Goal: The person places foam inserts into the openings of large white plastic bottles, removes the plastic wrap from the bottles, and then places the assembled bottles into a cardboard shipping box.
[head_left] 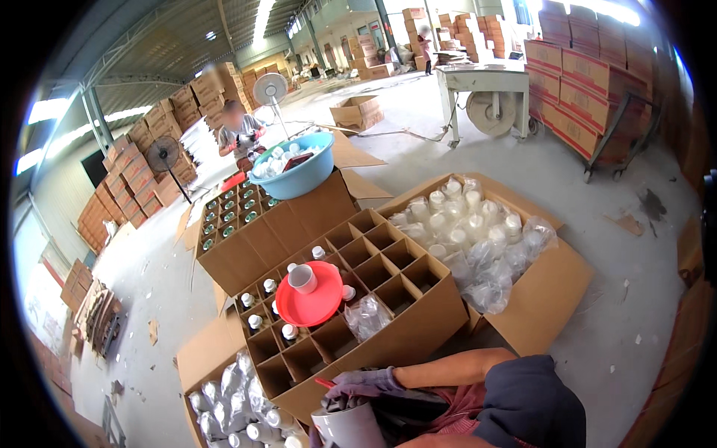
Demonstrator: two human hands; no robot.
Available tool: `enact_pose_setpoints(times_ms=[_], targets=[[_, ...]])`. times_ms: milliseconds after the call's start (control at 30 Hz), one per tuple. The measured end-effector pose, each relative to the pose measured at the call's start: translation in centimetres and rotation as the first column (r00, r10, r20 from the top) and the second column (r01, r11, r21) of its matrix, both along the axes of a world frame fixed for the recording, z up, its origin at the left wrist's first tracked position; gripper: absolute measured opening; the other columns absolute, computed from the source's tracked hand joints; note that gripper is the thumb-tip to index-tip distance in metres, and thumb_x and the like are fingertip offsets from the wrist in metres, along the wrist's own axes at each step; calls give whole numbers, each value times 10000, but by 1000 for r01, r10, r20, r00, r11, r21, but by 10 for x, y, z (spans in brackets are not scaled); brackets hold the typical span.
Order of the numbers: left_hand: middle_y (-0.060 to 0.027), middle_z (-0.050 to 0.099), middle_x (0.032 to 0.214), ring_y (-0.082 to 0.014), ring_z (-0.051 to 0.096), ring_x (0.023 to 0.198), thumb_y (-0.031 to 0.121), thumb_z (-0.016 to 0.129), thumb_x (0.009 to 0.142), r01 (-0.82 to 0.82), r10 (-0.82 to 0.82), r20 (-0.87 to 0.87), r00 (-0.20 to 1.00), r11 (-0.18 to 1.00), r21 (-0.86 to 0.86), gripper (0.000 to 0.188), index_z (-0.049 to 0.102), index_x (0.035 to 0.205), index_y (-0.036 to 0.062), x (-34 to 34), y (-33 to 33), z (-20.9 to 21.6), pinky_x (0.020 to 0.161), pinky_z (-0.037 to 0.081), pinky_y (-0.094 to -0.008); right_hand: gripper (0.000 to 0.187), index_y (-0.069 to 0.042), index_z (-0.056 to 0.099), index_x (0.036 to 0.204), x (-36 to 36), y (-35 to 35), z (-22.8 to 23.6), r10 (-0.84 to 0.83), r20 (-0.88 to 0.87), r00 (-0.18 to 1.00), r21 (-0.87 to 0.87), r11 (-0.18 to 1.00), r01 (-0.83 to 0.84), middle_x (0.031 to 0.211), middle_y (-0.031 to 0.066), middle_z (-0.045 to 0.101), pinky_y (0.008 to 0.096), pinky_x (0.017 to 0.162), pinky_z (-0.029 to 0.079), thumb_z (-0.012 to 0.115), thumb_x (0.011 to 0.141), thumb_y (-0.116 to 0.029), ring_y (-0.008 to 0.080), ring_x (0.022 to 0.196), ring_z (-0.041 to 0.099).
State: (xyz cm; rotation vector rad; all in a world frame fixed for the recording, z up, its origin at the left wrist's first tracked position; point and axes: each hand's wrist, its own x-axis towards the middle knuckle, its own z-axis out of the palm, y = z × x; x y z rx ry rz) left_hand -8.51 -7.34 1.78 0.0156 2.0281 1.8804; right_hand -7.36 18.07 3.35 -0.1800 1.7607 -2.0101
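Note:
My right hand (364, 382), in a purple-grey glove, is closed over the rim of a grey-white cylindrical container (349, 427) at the lower edge. A thin red stick-like thing (325, 382) pokes out from its fingers. Only a sliver of purple glove from my left hand (314, 434) shows beside the container; its fingers are hidden. Just beyond stands a divided carton (403, 321) with several white-capped bottles (290, 331) in its cells. On its dividers rests a red round tray (317, 302) holding a grey cup (302, 278). A clear plastic bag (367, 317) lies in one cell.
An open carton of white-capped bottles in clear bags (455, 224) stands to the right. Silvery bagged bottles (235, 403) fill a carton at lower left. Beyond sit another divided carton (272, 243) and a blue basin (299, 175). A co-worker (239, 134) sits behind, near fans.

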Motion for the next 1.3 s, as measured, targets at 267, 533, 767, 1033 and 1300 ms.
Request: enact_pose_setpoints(times_ms=[267,533,767,1033,1300], targets=[[-166,644,1094,-324,634,967,224,666,802,-33,30,65,997,998,53,514,525,1265,51,-2,4,-7,792,517,-397,265,-69,595,821,0,16,14,103,-382,919,104,992,-68,673,-23,526,232,499,402,539,909,-313,63,557,491],[-157,640,1107,-314,625,1003,159,718,755,-107,69,199,977,977,183,516,553,1235,61,11,-2,-20,804,517,-384,220,-37,569,903,-6,41,30,-245,255,935,-344,881,325,813,91,669,266,508,523,541,944,-251,136,589,629],[-115,649,1089,-258,626,982,251,754,773,80,-415,-520,747,832,-549,467,592,1156,39,28,-51,-47,836,513,-399,269,-43,575,970,-11,73,37,-518,-131,846,-155,853,498,915,68,638,297,681,543,536,980,-309,146,724,650],[-105,623,1129,-210,615,989,6,695,760,46,-179,-536,825,966,-253,355,617,1106,-15,73,-27,-30,840,517,-329,253,-56,606,1030,-150,122,51,66,-759,648,627,340,701,952,170,628,430,804,490,637,853,-235,329,895,616],[-123,617,1200,-251,615,1086,250,441,977,-383,174,342,924,433,816,343,562,1220,41,58,-1,-67,897,550,-397,514,-167,575,1219,-197,143,-17,244,-405,881,909,211,359,1247,172,553,482,949,442,617,838,-511,355,1131,567]])
